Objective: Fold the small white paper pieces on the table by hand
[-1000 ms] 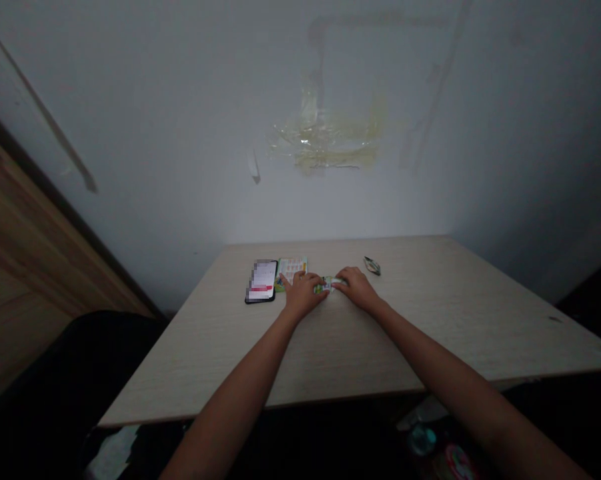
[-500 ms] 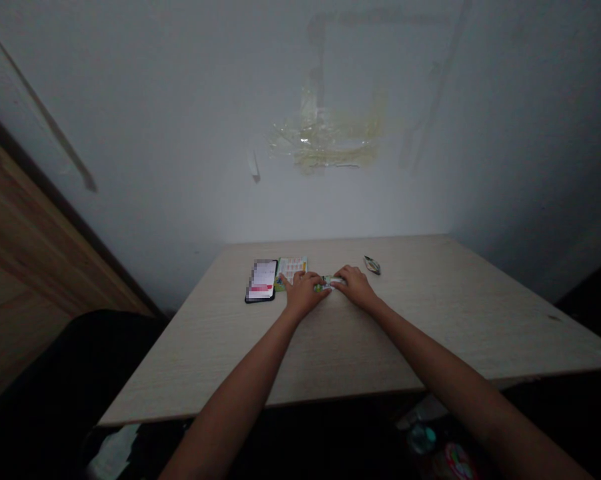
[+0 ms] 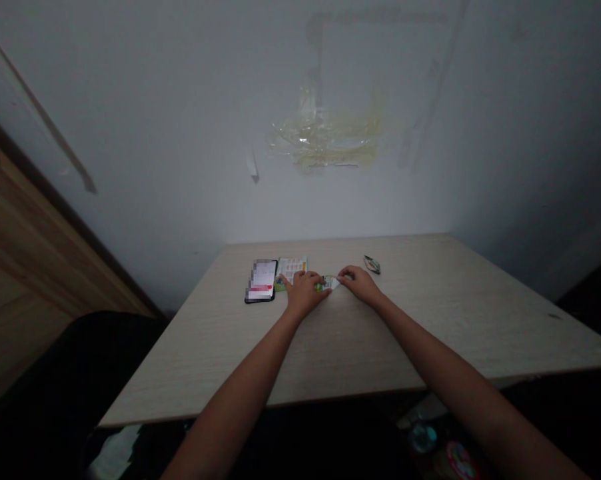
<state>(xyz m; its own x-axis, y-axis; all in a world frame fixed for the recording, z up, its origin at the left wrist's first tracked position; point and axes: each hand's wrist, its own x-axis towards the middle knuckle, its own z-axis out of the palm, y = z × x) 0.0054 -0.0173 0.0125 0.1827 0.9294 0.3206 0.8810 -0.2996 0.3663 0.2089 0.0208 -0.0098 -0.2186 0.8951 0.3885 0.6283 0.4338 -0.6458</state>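
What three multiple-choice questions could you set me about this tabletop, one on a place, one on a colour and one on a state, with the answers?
1. Where does the smartphone lie relative to the printed leaflet?
A. To its left
B. On top of it
C. To its right

2. What colour is the tabletop?
A. Black
B. Red
C. Pale beige

3. What state is the small green-and-white strip in, between the left hand and right hand?
A. Lifted high above the tabletop
B. Down at the tabletop, with fingers of both hands at it
C. Lying on the smartphone

Answers:
1. A, since the phone lies beside the leaflet on its left.
2. C, since the surface shows a pale beige grain.
3. B, since the strip sits low between the fingertips.
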